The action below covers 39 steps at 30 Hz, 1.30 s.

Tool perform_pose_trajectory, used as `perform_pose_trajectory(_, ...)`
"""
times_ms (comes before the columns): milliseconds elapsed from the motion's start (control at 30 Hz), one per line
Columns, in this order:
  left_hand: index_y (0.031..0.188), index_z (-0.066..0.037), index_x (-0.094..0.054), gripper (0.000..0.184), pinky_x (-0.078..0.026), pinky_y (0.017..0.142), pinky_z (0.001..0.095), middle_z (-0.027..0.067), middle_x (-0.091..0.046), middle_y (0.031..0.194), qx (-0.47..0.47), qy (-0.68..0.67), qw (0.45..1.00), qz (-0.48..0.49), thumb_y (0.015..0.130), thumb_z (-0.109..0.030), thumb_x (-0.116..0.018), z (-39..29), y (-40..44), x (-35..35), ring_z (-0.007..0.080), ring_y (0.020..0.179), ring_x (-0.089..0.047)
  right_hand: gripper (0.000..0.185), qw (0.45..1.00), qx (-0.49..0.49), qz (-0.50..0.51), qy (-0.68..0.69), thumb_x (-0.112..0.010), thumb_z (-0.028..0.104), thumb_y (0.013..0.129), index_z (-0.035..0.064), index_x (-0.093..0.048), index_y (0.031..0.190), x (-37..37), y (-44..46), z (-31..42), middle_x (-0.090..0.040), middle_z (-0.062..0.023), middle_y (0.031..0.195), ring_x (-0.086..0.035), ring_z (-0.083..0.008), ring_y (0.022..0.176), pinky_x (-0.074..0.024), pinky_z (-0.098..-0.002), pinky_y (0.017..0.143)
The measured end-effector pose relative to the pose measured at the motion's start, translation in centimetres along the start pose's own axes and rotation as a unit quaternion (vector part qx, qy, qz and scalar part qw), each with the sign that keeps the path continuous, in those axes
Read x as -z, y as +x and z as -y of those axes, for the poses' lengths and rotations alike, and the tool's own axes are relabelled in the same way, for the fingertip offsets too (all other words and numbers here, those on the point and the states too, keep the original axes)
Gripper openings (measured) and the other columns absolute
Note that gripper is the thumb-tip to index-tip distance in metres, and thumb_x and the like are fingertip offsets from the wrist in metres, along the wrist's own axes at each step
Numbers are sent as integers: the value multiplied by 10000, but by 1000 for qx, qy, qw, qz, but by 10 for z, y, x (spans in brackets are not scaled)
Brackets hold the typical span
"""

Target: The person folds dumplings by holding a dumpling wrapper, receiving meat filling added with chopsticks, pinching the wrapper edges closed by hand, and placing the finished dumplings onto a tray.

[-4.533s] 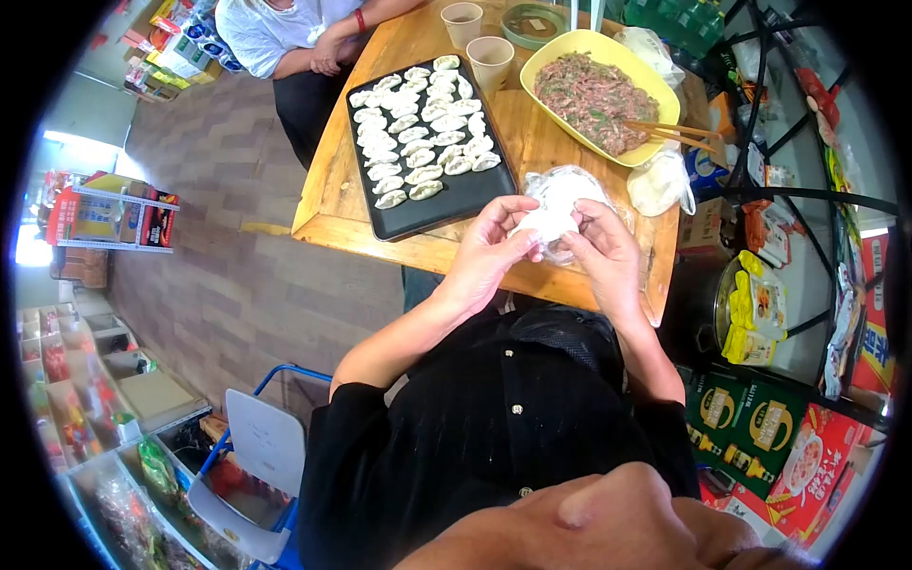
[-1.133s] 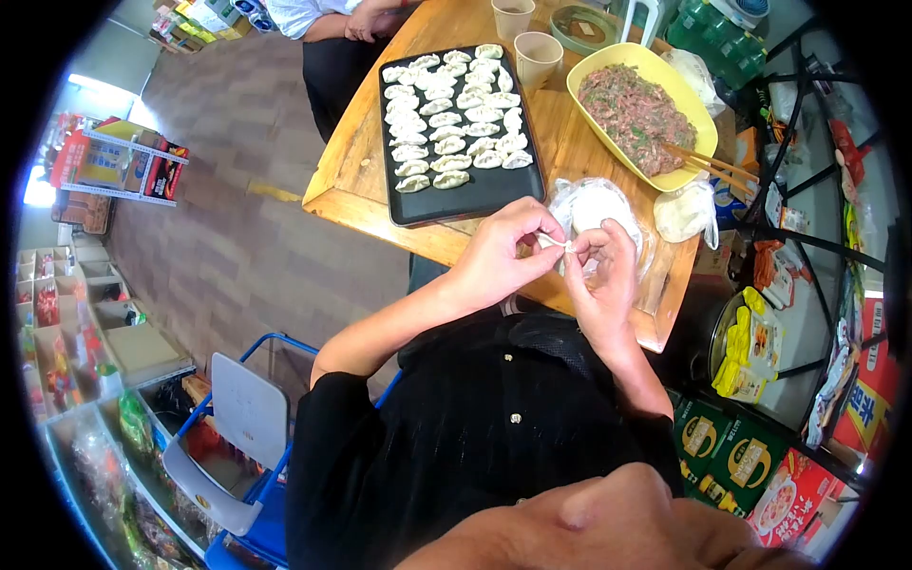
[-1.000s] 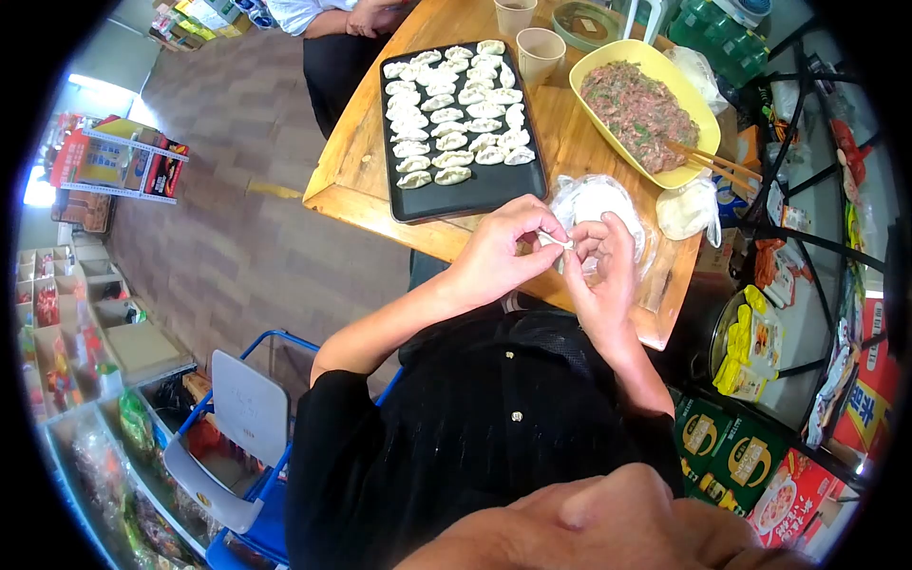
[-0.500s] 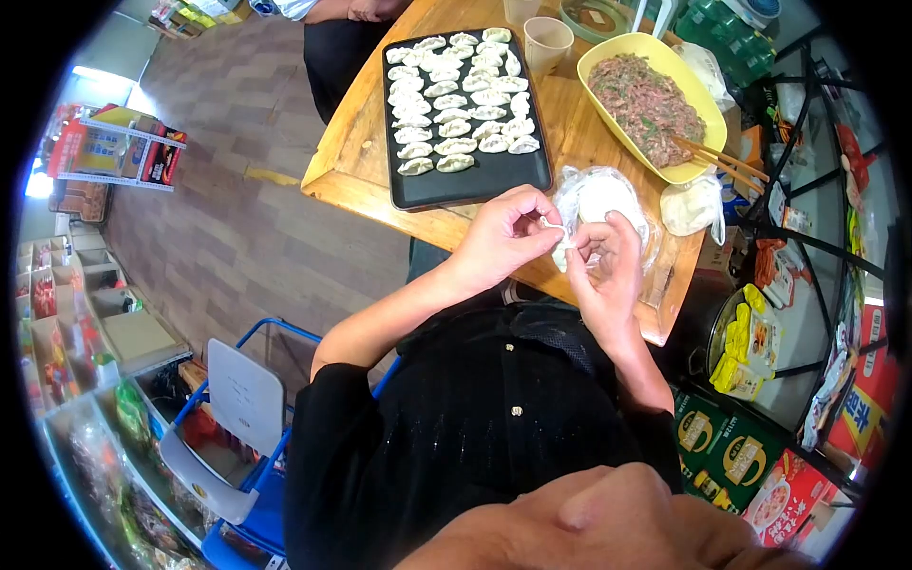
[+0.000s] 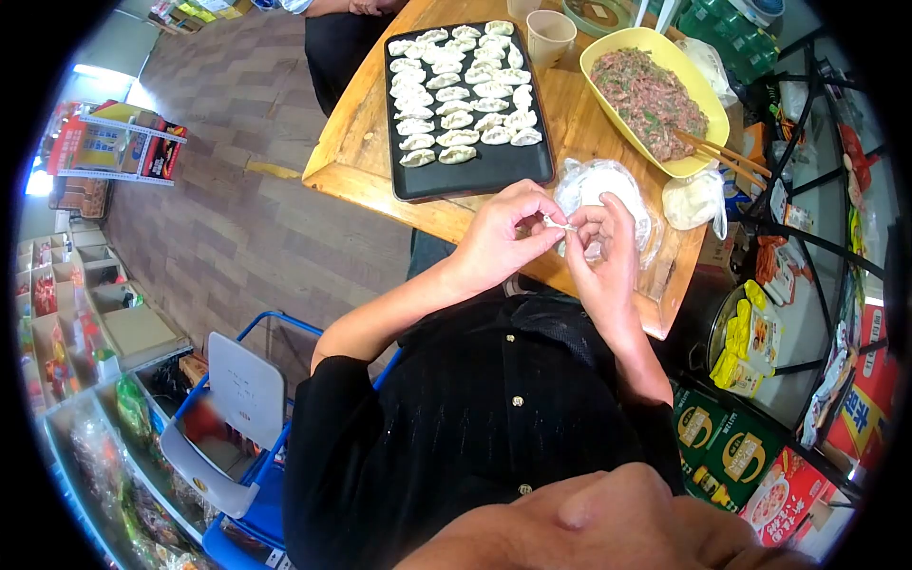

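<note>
Between the fingertips of both hands is a small dumpling [image 5: 559, 225], pale and mostly covered by the fingers. My left hand [image 5: 518, 228] pinches its left end with thumb and forefinger. Thumb and bent fingers of my right hand [image 5: 603, 249] press on the other end. Just beyond the hands, round white dumpling wrappers [image 5: 600, 188] lie in a clear plastic bag at the table edge. A black tray [image 5: 475, 174] carries rows of folded dumplings [image 5: 458, 154]. Right of it stands a yellow bowl [image 5: 724, 128] of minced meat filling [image 5: 646, 100], with chopsticks [image 5: 727, 154] resting in it.
The wooden table [image 5: 432, 211] has a paper cup [image 5: 549, 38] and a bag of white dough [image 5: 692, 199]. Another person's hand [image 5: 366, 7] shows at the far side. A blue-framed chair [image 5: 245, 389] stands at left; shelves with packages [image 5: 746, 342] line the right.
Both hands stay together at nearly the same place. The fingers have shifted slightly, and the dumpling's edge looks more pinched together. The view has tilted a little.
</note>
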<state>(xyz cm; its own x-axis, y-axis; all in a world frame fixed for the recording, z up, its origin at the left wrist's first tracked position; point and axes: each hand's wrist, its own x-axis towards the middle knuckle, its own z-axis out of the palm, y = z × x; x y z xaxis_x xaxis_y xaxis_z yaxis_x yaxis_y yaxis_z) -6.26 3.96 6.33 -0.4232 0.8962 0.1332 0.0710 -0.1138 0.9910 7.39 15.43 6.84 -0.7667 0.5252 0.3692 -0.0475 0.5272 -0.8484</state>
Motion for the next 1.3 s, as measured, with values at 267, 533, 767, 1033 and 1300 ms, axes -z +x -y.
perform_pose_trajectory(267, 1064, -11, -636, 167, -482, 811, 214, 12, -615, 1020, 82, -121, 989, -12, 902, -46, -656, 11, -4, 2, 62, 901, -571, 591, 1000, -22, 10, 10, -629, -90, 819, 22, -342, 1323, 4, 0, -2, -597, -93, 896, -568, -123, 716, -475, -256, 640)
perform_pose_trajectory(533, 994, 15, -664, 118, -485, 813, 242, 57, -627, 984, 40, -88, 995, -27, 900, -56, -664, 5, -6, -1, 94, 919, -590, 575, 999, 43, 22, 17, -652, -90, 820, 24, -371, 1309, 1, -2, 9, -603, -75, 888, -572, -121, 713, -484, -262, 637)
perform_pose_trajectory(767, 1069, 17, -699, 204, -495, 759, 263, 90, -689, 1002, -77, 6, 995, -57, 897, -88, -673, 7, -6, 1, 124, 877, -622, 543, 997, 65, 1, -30, -657, -94, 812, 17, -405, 1280, 0, 5, 10, -609, -94, 882, -589, -162, 706, -497, -293, 649)
perform_pose_trajectory(1033, 1026, 7, -699, 206, -543, 733, 353, 161, -705, 921, -166, 232, 953, -105, 826, -38, -683, 2, -11, 1, 293, 824, -693, 398, 957, 225, 89, -159, -675, -112, 745, 22, -541, 1095, 5, 24, 9, -630, -132, 920, -605, -320, 776, -513, -396, 692)
perform_pose_trajectory(1300, 1003, 27, -704, 158, -540, 701, 281, 111, -726, 884, -3, 113, 978, -173, 880, -56, -652, 19, -7, 2, 141, 789, -683, 459, 933, 293, 97, -187, -701, 1, 803, 5, -491, 1211, -6, 37, -19, -576, -172, 1125, -610, -321, 922, -527, -393, 772)
